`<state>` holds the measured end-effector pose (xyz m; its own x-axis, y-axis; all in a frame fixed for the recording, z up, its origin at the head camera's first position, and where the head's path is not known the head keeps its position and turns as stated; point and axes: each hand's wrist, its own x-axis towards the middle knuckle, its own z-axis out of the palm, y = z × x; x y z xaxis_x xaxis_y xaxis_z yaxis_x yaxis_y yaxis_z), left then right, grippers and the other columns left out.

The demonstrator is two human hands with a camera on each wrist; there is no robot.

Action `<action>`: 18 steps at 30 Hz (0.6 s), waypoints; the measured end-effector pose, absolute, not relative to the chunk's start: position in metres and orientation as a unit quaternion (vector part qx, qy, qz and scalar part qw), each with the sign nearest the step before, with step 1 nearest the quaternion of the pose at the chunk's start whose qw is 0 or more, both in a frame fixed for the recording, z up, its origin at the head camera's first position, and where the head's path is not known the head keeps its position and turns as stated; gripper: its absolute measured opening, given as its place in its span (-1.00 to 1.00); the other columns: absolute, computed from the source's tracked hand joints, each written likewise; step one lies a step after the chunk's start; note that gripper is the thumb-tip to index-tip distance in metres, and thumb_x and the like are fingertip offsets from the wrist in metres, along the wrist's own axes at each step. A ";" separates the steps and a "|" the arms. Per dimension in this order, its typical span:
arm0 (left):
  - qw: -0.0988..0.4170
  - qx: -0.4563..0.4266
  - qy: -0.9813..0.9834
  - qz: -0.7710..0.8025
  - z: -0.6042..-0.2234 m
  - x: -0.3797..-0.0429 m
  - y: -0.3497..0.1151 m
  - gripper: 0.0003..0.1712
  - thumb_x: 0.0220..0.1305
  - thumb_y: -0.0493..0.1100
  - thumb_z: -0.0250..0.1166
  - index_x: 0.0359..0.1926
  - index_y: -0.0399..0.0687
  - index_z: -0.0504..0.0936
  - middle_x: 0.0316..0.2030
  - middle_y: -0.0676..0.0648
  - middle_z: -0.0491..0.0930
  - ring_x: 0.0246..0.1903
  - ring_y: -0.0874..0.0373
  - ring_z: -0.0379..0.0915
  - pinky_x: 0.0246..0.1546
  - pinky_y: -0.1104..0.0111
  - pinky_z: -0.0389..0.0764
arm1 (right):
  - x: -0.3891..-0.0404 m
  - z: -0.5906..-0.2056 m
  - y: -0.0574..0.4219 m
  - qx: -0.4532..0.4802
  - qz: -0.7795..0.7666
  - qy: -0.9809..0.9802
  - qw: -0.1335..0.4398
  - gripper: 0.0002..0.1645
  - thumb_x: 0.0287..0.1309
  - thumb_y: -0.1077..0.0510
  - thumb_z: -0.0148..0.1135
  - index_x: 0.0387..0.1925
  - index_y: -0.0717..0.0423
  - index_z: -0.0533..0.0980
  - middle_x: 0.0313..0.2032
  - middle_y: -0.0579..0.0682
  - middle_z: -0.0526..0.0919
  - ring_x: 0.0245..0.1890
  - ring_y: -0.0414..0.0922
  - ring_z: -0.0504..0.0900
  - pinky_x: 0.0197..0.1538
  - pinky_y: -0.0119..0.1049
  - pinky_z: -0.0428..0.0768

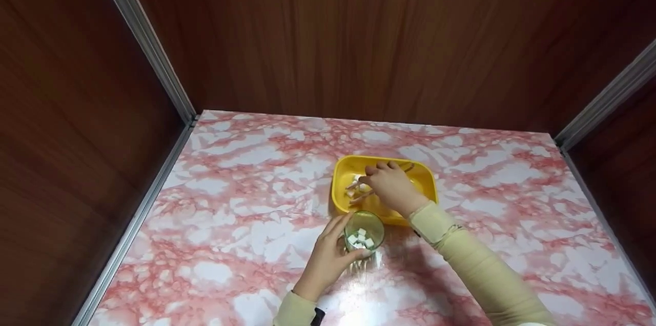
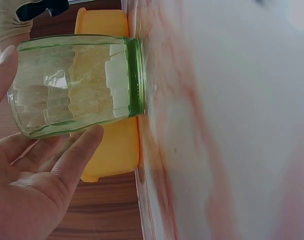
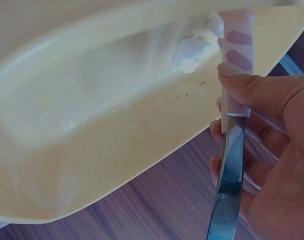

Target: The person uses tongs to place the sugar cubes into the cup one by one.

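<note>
Your left hand (image 1: 327,255) grips one glass (image 2: 66,87), four-plus cubes (image 1: 361,238) inside. Your right hand (image 1: 392,188) pinches one pair of tongs (image 3: 234,132).

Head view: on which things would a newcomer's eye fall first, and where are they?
Probably first the bright yellow tray, near the middle of the pink-and-white table, with small white pieces in it. Just in front of it is the green glass, held by the left hand, with white cubes at its bottom. Over the tray, the right hand holds tongs with pinkish tips near the pieces.
</note>
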<state>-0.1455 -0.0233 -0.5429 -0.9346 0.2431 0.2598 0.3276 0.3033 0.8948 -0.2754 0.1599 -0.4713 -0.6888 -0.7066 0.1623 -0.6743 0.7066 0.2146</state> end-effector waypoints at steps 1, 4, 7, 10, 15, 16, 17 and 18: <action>0.039 -0.177 -0.807 -0.562 -0.543 -0.146 -0.023 -0.02 0.00 0.08 0.46 0.43 0.14 0.22 0.29 0.10 0.26 0.21 0.09 0.30 0.13 0.30 0.47 | -0.276 -0.472 0.160 0.377 -0.070 -0.916 0.119 -0.59 -0.03 0.38 0.41 -0.14 -0.07 0.69 -0.28 -0.01 0.58 -0.24 0.06 0.51 -0.18 -0.02 0.51; 0.043 -0.177 -0.811 -0.556 -0.544 -0.146 -0.023 -0.02 0.00 0.11 0.45 0.43 0.12 0.22 0.29 0.09 0.27 0.22 0.14 0.27 0.18 0.32 0.42 | -0.278 -0.474 0.159 0.374 -0.073 -0.917 0.120 -0.59 -0.01 0.38 0.39 -0.13 -0.08 0.69 -0.27 -0.01 0.57 -0.24 0.05 0.51 -0.16 -0.02 0.52; 0.046 -0.177 -0.813 -0.554 -0.544 -0.146 -0.023 -0.02 0.00 0.12 0.45 0.43 0.12 0.22 0.29 0.10 0.27 0.22 0.15 0.26 0.18 0.32 0.42 | -0.279 -0.476 0.158 0.373 -0.080 -0.917 0.119 -0.56 -0.03 0.39 0.40 -0.12 -0.09 0.69 -0.27 -0.01 0.57 -0.23 0.06 0.51 -0.16 -0.02 0.51; 0.046 -0.177 -0.813 -0.553 -0.544 -0.146 -0.023 -0.02 0.00 0.13 0.44 0.42 0.13 0.22 0.28 0.10 0.27 0.21 0.13 0.29 0.14 0.30 0.46 | -0.279 -0.477 0.158 0.373 -0.084 -0.917 0.114 -0.56 -0.05 0.40 0.40 -0.13 -0.08 0.69 -0.27 0.00 0.56 -0.23 0.07 0.50 -0.17 -0.03 0.50; 0.038 -0.172 -0.810 -0.560 -0.544 -0.145 -0.023 -0.02 -0.01 0.12 0.45 0.42 0.18 0.22 0.29 0.12 0.26 0.21 0.14 0.27 0.09 0.31 0.49 | -0.279 -0.478 0.157 0.376 -0.091 -0.914 0.120 -0.57 -0.06 0.38 0.42 -0.14 -0.08 0.69 -0.27 0.01 0.57 -0.24 0.06 0.50 -0.17 -0.03 0.50; 0.037 -0.171 -0.810 -0.560 -0.544 -0.145 -0.023 -0.02 -0.01 0.12 0.45 0.43 0.19 0.22 0.29 0.12 0.26 0.22 0.15 0.26 0.10 0.31 0.49 | -0.279 -0.478 0.157 0.377 -0.092 -0.914 0.122 -0.58 -0.06 0.38 0.42 -0.15 -0.08 0.69 -0.27 0.00 0.57 -0.24 0.06 0.50 -0.17 -0.03 0.50; 0.036 -0.171 -0.810 -0.560 -0.543 -0.145 -0.023 -0.02 0.00 0.11 0.46 0.43 0.18 0.22 0.29 0.13 0.26 0.23 0.16 0.25 0.12 0.31 0.47 | -0.279 -0.478 0.157 0.378 -0.091 -0.913 0.123 -0.58 -0.07 0.38 0.42 -0.16 -0.09 0.70 -0.28 0.00 0.56 -0.25 0.06 0.50 -0.18 -0.04 0.50; 0.036 -0.171 -0.810 -0.559 -0.543 -0.146 -0.023 -0.02 0.00 0.11 0.46 0.43 0.18 0.22 0.29 0.13 0.26 0.23 0.16 0.24 0.14 0.32 0.45 | -0.279 -0.479 0.157 0.378 -0.090 -0.913 0.125 -0.58 -0.07 0.39 0.42 -0.17 -0.09 0.70 -0.30 0.00 0.56 -0.26 0.06 0.50 -0.19 -0.04 0.49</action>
<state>-0.1456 -0.0233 -0.5431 -0.9388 0.2369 0.2501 0.3179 0.3160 0.8939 -0.2793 0.1575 -0.4786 -0.6823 -0.7132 0.1607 -0.6681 0.6975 0.2590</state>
